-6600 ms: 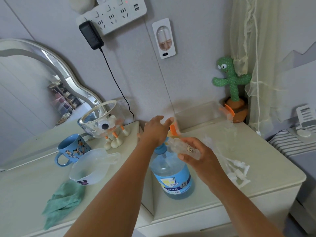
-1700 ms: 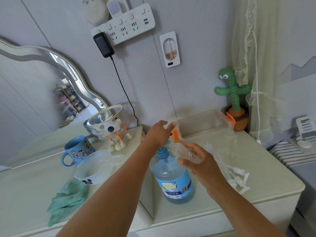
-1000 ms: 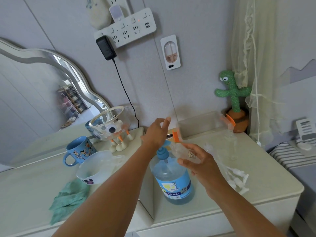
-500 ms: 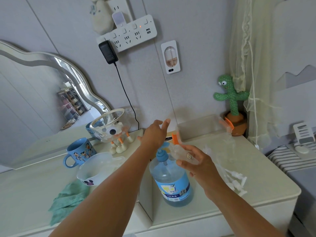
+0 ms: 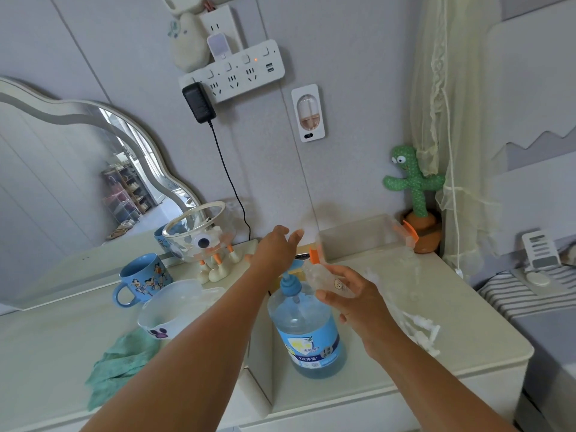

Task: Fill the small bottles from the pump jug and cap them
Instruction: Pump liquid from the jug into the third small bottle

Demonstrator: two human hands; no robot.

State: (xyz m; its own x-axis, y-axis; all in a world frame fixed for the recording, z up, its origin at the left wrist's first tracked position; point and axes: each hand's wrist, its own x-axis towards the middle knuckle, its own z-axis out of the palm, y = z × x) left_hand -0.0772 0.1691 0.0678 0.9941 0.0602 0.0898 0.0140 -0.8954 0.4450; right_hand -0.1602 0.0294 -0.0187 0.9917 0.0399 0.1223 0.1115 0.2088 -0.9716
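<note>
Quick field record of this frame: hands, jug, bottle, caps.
left hand: open, fingers straight, over the pump head
right hand: grips small bottle, tilted, mouth toward the pump head
pump jug: upright on the cabinet, partly full of blue liquid
loose caps: white, lying on the cabinet right of the right hand
clear box: at the back, orange latches

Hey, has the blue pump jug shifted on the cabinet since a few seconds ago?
No. The pump jug still stands by the left edge of the cabinet, in front of the clear box; only the camera shifted.
</note>
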